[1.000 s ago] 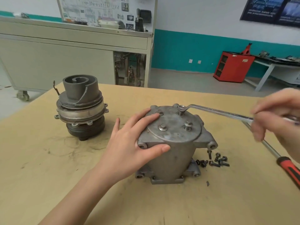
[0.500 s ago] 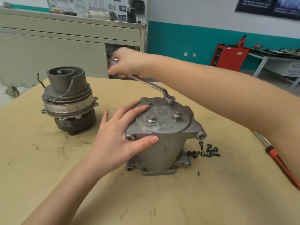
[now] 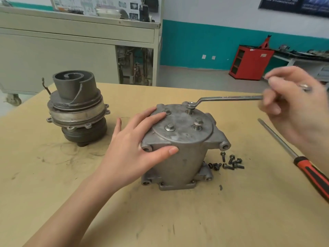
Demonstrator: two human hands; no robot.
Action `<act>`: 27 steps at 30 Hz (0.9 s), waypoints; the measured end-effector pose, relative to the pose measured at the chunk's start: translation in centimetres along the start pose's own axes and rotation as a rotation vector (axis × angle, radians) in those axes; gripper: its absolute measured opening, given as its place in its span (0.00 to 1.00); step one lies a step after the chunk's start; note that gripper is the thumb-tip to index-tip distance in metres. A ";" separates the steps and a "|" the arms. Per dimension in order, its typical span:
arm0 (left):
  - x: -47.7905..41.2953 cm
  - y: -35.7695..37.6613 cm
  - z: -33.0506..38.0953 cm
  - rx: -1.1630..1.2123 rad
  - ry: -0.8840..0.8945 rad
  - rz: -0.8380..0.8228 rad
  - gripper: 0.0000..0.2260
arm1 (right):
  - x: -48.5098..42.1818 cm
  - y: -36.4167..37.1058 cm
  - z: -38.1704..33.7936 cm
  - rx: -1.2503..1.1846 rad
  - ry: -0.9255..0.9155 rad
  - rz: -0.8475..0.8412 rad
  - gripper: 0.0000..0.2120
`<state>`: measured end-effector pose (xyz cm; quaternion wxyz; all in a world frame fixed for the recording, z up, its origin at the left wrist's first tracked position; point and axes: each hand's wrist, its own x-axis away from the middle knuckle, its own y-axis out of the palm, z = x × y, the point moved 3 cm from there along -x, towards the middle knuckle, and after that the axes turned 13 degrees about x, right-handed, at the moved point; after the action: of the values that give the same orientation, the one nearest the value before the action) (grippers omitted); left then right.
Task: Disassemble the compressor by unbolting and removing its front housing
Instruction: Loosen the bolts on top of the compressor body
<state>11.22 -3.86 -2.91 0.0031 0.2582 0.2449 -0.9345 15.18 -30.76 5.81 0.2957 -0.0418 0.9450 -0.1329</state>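
Step in hand, by my judgement: unbolting the end cover, partly done. The grey cast-metal compressor housing (image 3: 179, 157) stands upright near the middle of the tan wooden table (image 3: 71, 202).

My left hand (image 3: 135, 148) lies against its upper left side. The fingers are straight and slightly spread over the cover rim, and the thumb lies across the front wall to steady it.

My right hand (image 3: 292, 104) is blurred, its fingers curled round the far end of the long silver offset ring spanner (image 3: 227, 98). The ring sits on the rear hex bolt (image 3: 190, 108), which stands proud of the cover, as does the bolt in front of it. The two bolts to the left look seated.

Small dark loose screws (image 3: 229, 163) lie just beside the housing's right foot. A red-and-black-handled screwdriver (image 3: 311, 175) lies apart to the right.

Next move, as I assess it: swing the spanner to back this bolt fully out while the left hand resists the turning, then move on to the seated pair.
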 end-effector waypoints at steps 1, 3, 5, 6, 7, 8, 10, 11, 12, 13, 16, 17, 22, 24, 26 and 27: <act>0.0 0.0 0.1 -0.003 -0.002 0.001 0.30 | -1.6 0.3 1.6 -0.197 0.155 0.047 0.08; -0.1 0.0 0.0 -0.007 0.001 -0.001 0.29 | -5.7 1.9 4.6 -0.232 0.460 0.145 0.07; -0.1 0.0 -0.2 -0.008 0.005 -0.011 0.28 | -9.8 5.3 6.0 -0.106 0.659 0.053 0.08; -0.1 0.0 -0.2 -0.005 0.006 -0.014 0.28 | -11.6 7.4 5.9 -0.030 0.677 -0.068 0.07; -0.1 0.0 -0.3 -0.002 0.006 -0.014 0.28 | -12.8 9.8 5.0 0.098 0.646 -0.175 0.06; 0.0 0.0 -0.3 -0.002 0.005 -0.011 0.28 | -13.8 12.3 3.9 0.231 0.574 -0.294 0.05; 0.0 0.0 -0.3 -0.006 0.004 -0.006 0.28 | -14.2 16.8 0.3 0.557 0.300 -0.508 0.07; 0.0 0.0 -0.3 -0.008 0.007 -0.003 0.28 | -13.4 18.9 -1.9 0.703 0.124 -0.581 0.09; 0.0 -0.1 -0.3 -0.008 0.012 0.002 0.28 | -12.1 20.5 -3.7 0.823 -0.065 -0.644 0.11; 0.0 -0.1 -0.2 -0.007 0.017 0.008 0.27 | -10.3 21.3 -5.2 0.916 -0.241 -0.669 0.13; 0.0 0.0 0.2 0.028 0.045 0.025 0.19 | -3.8 18.4 -8.7 1.019 -0.611 -0.543 0.15; 0.0 0.0 0.3 0.035 0.056 0.032 0.17 | -2.1 16.1 -9.0 0.940 -0.670 -0.513 0.13; 0.0 0.0 0.0 -0.003 0.016 0.016 0.29 | 2.4 4.2 -5.6 0.699 -0.565 -0.292 0.07; 0.0 0.0 0.0 0.000 0.001 0.009 0.31 | 1.6 1.3 -2.5 0.370 -0.276 -0.099 0.11; 0.0 0.0 0.0 0.001 -0.008 0.011 0.32 | -0.5 0.4 0.4 -0.031 0.082 0.031 0.11; 0.0 0.0 0.0 -0.001 -0.010 0.012 0.32 | -2.1 0.5 2.0 -0.170 0.252 0.076 0.10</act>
<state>11.18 -3.86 -2.90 0.0101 0.2550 0.2436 -0.9357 18.06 -30.37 5.26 0.1750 -0.0139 0.9834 -0.0456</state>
